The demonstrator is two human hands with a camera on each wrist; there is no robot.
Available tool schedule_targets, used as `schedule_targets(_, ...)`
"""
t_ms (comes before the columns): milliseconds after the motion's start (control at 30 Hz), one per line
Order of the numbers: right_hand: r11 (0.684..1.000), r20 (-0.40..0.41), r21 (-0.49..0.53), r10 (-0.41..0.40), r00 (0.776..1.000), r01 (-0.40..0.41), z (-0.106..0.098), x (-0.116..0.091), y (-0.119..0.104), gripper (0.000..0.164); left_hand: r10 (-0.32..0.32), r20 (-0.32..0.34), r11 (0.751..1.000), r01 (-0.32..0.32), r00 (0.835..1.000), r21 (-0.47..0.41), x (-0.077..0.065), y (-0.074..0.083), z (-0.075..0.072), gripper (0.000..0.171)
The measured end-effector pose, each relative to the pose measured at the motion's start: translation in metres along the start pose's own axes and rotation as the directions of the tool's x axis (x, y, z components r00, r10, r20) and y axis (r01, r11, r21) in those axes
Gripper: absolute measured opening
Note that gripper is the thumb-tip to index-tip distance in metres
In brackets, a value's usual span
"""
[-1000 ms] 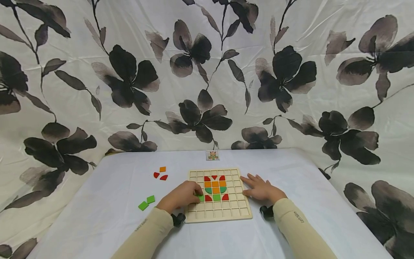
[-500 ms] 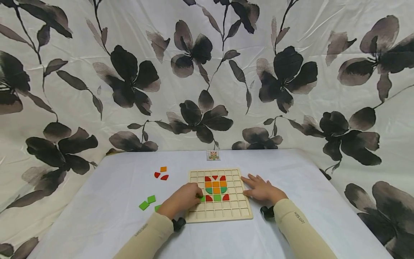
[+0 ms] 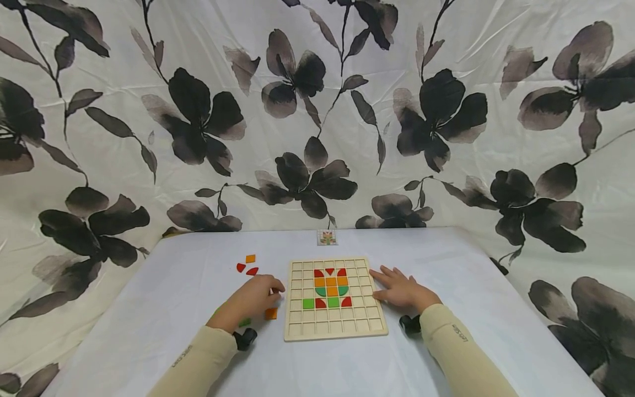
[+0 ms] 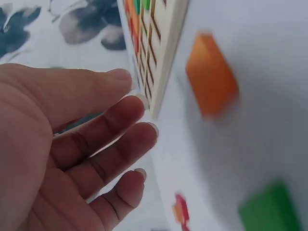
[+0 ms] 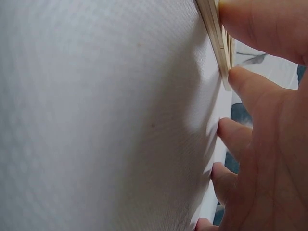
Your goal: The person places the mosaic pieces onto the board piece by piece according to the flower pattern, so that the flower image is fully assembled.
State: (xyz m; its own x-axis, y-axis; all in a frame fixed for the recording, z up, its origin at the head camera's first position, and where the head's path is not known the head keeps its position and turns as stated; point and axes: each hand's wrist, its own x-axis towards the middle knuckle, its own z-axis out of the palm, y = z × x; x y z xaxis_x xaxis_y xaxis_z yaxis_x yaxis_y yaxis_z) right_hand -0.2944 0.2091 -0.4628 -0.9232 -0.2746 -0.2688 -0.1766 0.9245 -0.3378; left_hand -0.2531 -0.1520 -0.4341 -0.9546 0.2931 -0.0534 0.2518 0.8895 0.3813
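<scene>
My left hand hovers just left of the wooden grid board. Its fingers are loosely bent, and the left wrist view shows nothing between thumb and fingertips. Below it on the cloth lie a loose orange tile and a green tile, partly covered by the hand. Set in the board are red, orange and green pieces, with a green square tile at the pattern's lower left. My right hand rests with spread fingers at the board's right edge; thumb and index finger touch it in the right wrist view.
Behind the left hand lie two red pieces and an orange square tile. A small pattern card lies at the table's far edge. A floral curtain hangs behind the white-covered table.
My left hand has left the green square tile in its board cell and moved left, off the board. This uncovers the loose orange tile. The right hand stays put.
</scene>
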Motion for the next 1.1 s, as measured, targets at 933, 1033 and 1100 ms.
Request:
schedule_targets(933, 1.0, -0.004, 0.002, 0.008, 1.0, -0.008, 0.001, 0.0, 0.0, 0.067, -0.231, 0.104, 0.969, 0.219, 0.967, 0.112, -0.033, -0.073, -0.035, 0.021)
schedule_targets(1033, 1.0, -0.002, 0.001, 0.005, 1.0, -0.005, 0.001, 0.001, 0.001, 0.067, -0.244, 0.113, 0.968, 0.235, 0.963, 0.086, -0.033, -0.074, -0.034, 0.017)
schedule_targets(1100, 1.0, 0.0, 0.002, 0.008, 1.0, -0.008, 0.001, 0.001, 0.001, 0.067, -0.241, 0.108, 0.969, 0.233, 0.964, 0.079, -0.032, -0.075, -0.033, 0.015)
